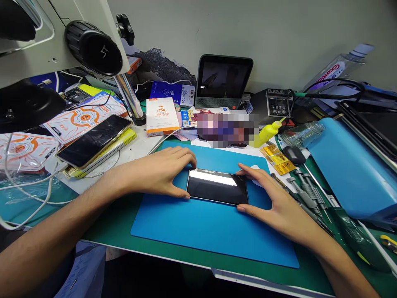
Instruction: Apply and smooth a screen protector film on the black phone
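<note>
A black smartphone (217, 187) lies screen up across a blue work mat (211, 227) in the middle of the bench. My left hand (164, 171) grips the phone's left end, thumb on the near corner and fingers curled over the far corner. My right hand (269, 198) holds the right end the same way, thumb at the near right corner and fingers along the far edge. Both hands are closed on the phone, which rests flat on the mat.
A microscope (62, 45) hangs over the left. Below it lie a second phone (93, 140) and screen-protector packets (83, 116). At the back stand a small screen (223, 80) and a yellow bottle (267, 132). Screwdrivers (307, 198) and a rolled blue mat (350, 169) lie at the right.
</note>
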Tool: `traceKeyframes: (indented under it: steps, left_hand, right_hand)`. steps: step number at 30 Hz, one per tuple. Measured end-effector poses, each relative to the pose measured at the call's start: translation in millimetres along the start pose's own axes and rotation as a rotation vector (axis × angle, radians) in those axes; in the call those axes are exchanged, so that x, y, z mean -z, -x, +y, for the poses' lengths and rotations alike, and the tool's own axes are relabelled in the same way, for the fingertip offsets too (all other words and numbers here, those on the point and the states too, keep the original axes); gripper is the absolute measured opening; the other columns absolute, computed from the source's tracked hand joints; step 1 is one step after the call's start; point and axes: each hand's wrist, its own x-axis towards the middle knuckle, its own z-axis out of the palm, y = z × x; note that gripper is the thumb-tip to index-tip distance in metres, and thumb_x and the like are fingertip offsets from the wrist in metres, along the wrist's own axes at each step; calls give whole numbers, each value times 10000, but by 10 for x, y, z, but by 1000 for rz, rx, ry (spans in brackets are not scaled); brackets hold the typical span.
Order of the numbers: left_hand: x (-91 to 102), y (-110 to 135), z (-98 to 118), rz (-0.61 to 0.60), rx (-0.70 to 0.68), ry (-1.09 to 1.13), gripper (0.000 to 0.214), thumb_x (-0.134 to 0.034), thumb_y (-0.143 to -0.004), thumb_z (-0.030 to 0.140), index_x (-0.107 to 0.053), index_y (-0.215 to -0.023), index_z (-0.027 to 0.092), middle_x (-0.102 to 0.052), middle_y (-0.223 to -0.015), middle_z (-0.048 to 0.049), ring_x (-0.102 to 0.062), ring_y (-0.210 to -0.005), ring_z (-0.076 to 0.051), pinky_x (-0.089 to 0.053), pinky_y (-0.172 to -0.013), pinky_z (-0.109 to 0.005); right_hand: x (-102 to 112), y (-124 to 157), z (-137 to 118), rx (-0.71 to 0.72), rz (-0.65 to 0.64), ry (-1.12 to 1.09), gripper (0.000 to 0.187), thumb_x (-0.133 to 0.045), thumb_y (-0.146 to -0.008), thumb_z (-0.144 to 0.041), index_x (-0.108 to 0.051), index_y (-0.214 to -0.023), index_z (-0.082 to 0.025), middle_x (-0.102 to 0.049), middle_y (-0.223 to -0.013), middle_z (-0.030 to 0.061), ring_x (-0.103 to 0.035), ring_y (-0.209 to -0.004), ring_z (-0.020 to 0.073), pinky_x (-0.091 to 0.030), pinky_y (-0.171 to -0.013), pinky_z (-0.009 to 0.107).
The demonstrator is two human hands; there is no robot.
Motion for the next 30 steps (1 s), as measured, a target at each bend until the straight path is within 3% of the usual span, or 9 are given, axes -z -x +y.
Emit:
traceKeyframes:
  steps: [30]
  left_hand:
    - [-34, 0, -50, 7, -21, -4, 627, -763, -866, 607, -537, -1297, 211, -580, -1404, -101, -556, -1297, -301, -442, -1053, -388]
  right_hand:
    - [3, 8, -10, -1, 14, -15, 855, -700, -922, -615, -255, -1635, -460, -568, -1522, 25, -502, -1450, 338, -427, -1209, 554]
